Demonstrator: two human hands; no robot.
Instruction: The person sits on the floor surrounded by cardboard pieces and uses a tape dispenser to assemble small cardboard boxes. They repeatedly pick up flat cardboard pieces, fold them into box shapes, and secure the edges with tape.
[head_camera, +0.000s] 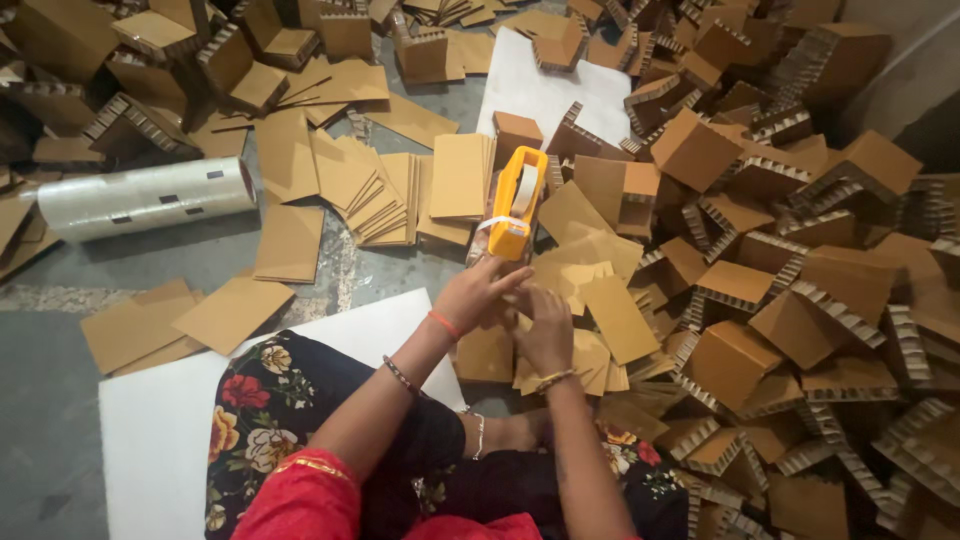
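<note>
Sitting on the floor (60, 420) among cut cardboard, the person is working at the assembling-and-taping stage, judging by what the hands are doing. At the far left a roll of clear stretch film (145, 198) is lying on its side, and just right of it loose flat cardboard panels (370, 195) are spreading in fanned stacks. A white foam sheet (160, 430) is lying under the person's knee. The left hand (478, 292) is reaching forward, its fingers (510, 280) stretched out and apart, touching the base of the yellow tape dispenser (517, 205), which is standing just beyond the hands with a white tape roll in it. The right hand (547, 328) is pressing down, its fingers curled together on a small folded cardboard piece (600, 315) resting on the near panels. To the right a large heap of finished honeycomb corner blocks (800, 290) is piling up. The next move, it seems, calls for a firm hold on the dispenser while the folded piece is being kept from springing open.
</note>
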